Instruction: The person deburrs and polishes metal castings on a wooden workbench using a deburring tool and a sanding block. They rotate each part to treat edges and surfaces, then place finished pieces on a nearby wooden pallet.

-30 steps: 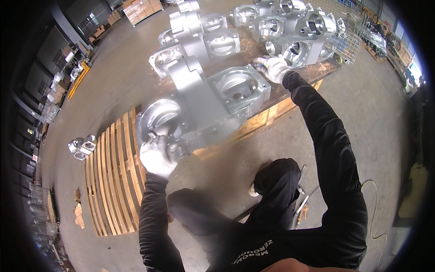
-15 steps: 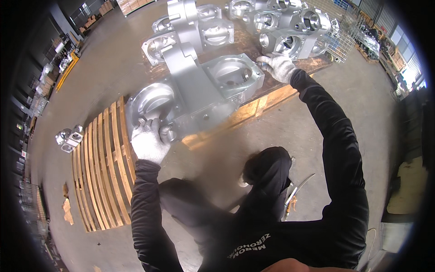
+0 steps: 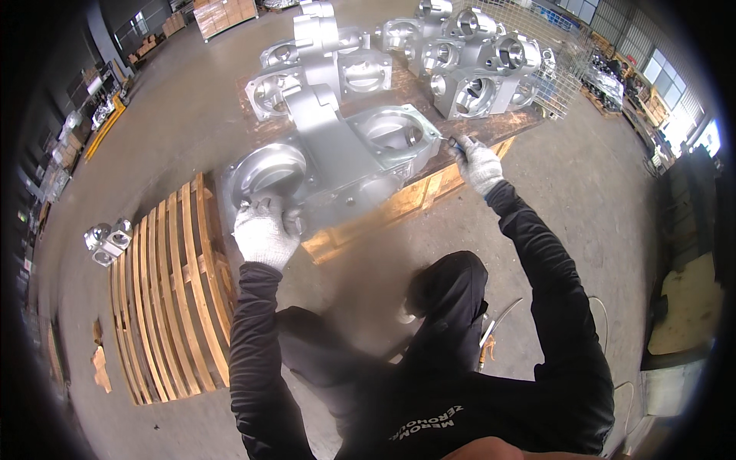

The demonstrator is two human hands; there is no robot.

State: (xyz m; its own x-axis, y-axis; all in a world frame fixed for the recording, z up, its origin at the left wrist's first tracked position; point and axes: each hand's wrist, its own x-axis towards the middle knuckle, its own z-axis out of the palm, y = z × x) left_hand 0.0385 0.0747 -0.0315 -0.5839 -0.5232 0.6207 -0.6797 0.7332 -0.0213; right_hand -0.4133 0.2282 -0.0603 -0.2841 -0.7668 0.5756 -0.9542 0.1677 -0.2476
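A large silver metal casting [image 3: 337,149], with a round opening on each side of a raised middle arm, lies at the near edge of a wooden pallet [image 3: 418,195]. My left hand [image 3: 264,230], in a white knit glove, grips its near left rim, with fingers over the edge and thumb apart. My right hand [image 3: 479,165], gloved likewise, is beside the casting's right corner. Its fingers are pinched together around something small and dark, too small to name. Behind stand similar silver castings [image 3: 364,73], and more castings [image 3: 475,96] are grouped at the far right of the pallet.
A slatted wooden pallet [image 3: 172,284] lies on the floor at left, with a small silver casting [image 3: 107,239] beyond it. An air gun with an orange part [image 3: 488,349] and a hose lie by my right leg. A wire mesh cage [image 3: 563,77] stands behind the right castings.
My right hand has drawn nearer to me along the casting's right corner, its fingers still pinched. My left hand stays on the left rim. The whole view has shifted slightly.
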